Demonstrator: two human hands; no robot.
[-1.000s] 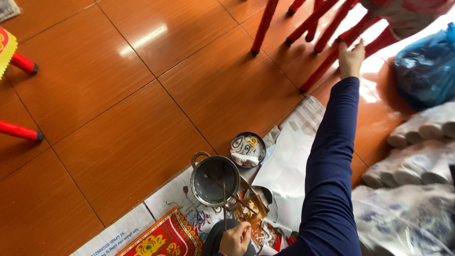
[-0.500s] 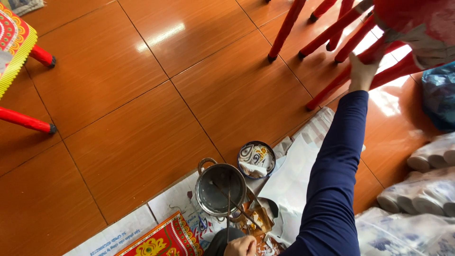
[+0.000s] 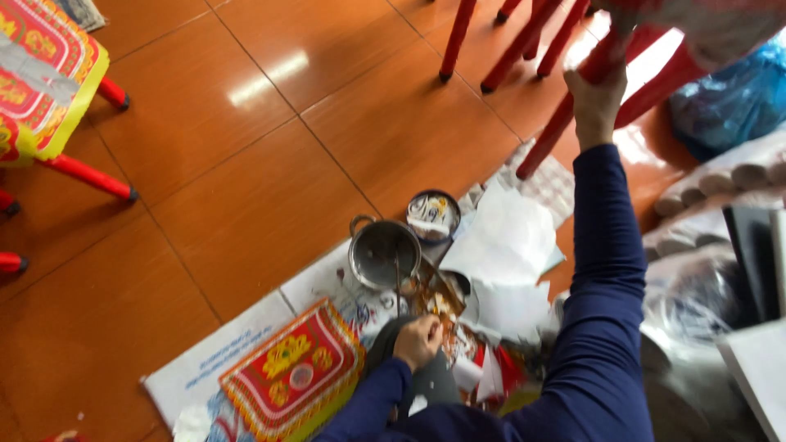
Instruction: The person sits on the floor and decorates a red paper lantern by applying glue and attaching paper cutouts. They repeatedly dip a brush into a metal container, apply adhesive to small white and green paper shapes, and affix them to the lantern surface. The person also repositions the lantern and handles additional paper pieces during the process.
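— Right hand [image 3: 596,105]?
— Up at the far end of an outstretched dark blue sleeve [image 3: 604,270], fingers wrapped round a slanting red stool leg [image 3: 565,123]; grip closed on it.
— Left hand [image 3: 417,342]?
— Low, near the body, curled into a loose fist just beside a brownish printed sheet [image 3: 438,304]. Fingers drawn in, but cannot tell whether anything is pinched between them.
— Around that hand?
— A steel pot [image 3: 383,254] with two side handles, upright on the floor just beyond the knuckles. A small round tin [image 3: 433,217] behind the pot, almost touching it. White paper sheets [image 3: 508,241] to the right of both.
— And nearer the left?
— A red and gold cushion [image 3: 293,375] flat on a pale printed sack [image 3: 221,360], spread over orange floor tiles [image 3: 246,164].
— Far right?
— A blue plastic bag [image 3: 729,98], with rows of pale rolls [image 3: 720,184] below it.
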